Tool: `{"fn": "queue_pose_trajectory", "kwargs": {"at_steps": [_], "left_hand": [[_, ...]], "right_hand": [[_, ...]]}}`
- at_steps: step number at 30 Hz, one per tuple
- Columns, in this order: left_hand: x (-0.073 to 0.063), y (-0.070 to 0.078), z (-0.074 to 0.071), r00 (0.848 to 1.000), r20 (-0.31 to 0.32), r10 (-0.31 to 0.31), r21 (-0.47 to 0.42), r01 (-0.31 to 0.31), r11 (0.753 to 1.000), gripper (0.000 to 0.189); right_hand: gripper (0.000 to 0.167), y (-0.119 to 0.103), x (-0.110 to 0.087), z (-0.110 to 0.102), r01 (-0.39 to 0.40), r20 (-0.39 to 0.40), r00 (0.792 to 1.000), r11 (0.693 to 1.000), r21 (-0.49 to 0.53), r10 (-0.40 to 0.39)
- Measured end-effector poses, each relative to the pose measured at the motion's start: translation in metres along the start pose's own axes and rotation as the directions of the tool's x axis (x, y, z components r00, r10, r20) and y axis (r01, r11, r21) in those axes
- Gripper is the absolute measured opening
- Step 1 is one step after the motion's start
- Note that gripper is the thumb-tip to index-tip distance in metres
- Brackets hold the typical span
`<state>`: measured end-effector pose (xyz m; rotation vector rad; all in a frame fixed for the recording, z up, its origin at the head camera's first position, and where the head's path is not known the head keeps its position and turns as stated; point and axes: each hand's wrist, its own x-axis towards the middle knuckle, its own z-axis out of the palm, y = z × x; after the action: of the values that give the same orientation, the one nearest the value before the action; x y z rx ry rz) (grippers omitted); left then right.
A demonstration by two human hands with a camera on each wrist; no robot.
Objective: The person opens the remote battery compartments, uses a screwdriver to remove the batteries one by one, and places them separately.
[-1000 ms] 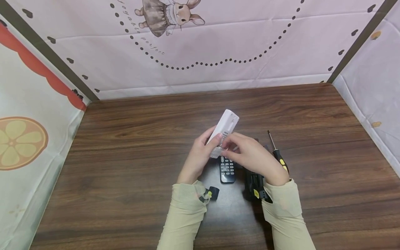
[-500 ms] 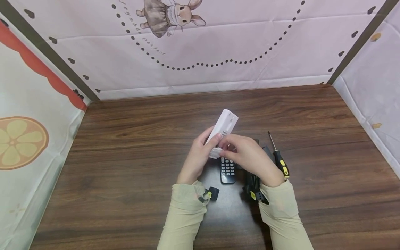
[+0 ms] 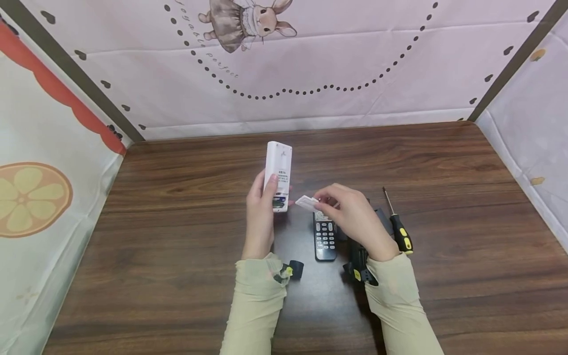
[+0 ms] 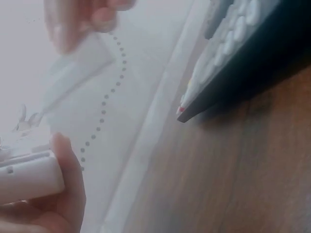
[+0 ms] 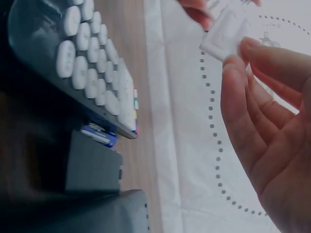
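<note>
My left hand (image 3: 259, 214) grips a white remote control (image 3: 279, 160) with its back turned up and its thumb across the casing. At the near end the battery compartment is uncovered, and dark batteries (image 3: 279, 202) show inside. My right hand (image 3: 357, 219) pinches a small white battery cover (image 3: 306, 202) between thumb and fingers, a short gap to the right of the remote. In the right wrist view the cover (image 5: 223, 36) is tilted at the fingertips. Below the right hand, a black remote control (image 3: 325, 249) lies on the table, buttons up, its far end partly hidden.
A screwdriver (image 3: 401, 234) with a black and yellow handle lies right of the right hand, shaft pointing away. In the right wrist view a blue battery (image 5: 99, 135) and dark box-like things (image 5: 95, 162) lie beside the black remote. A patterned cloth (image 3: 310, 59) hangs behind the wooden table (image 3: 186, 222).
The battery cover has come off the white remote in the right hand. My left hand has moved left with the remote, now more upright in view, its battery compartment exposed.
</note>
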<state>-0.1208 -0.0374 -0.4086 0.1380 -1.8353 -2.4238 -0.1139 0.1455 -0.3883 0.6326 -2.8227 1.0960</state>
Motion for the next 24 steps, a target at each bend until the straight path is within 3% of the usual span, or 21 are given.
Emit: {"fn": "queue_pose_trajectory", "kwargs": {"at_steps": [8, 16, 24], "left_hand": [[-0.001, 0.005, -0.001, 0.998, 0.052, -0.028, -0.169, 0.037, 0.985, 0.041], [-0.001, 0.003, 0.002, 0.996, 0.08, -0.035, -0.167, 0.048, 0.985, 0.04], [-0.001, 0.0, 0.002, 0.996, 0.08, -0.045, -0.156, 0.057, 0.986, 0.037]], "right_hand": [[0.013, 0.001, 0.008, 0.022, 0.006, 0.079, 0.997, 0.994, -0.105, 0.002], [0.01, -0.004, 0.013, 0.036, 0.02, 0.175, 0.985, 0.982, -0.189, 0.013], [0.015, -0.004, 0.013, 0.045, 0.011, 0.195, 0.98, 0.969, -0.245, 0.039]]}}
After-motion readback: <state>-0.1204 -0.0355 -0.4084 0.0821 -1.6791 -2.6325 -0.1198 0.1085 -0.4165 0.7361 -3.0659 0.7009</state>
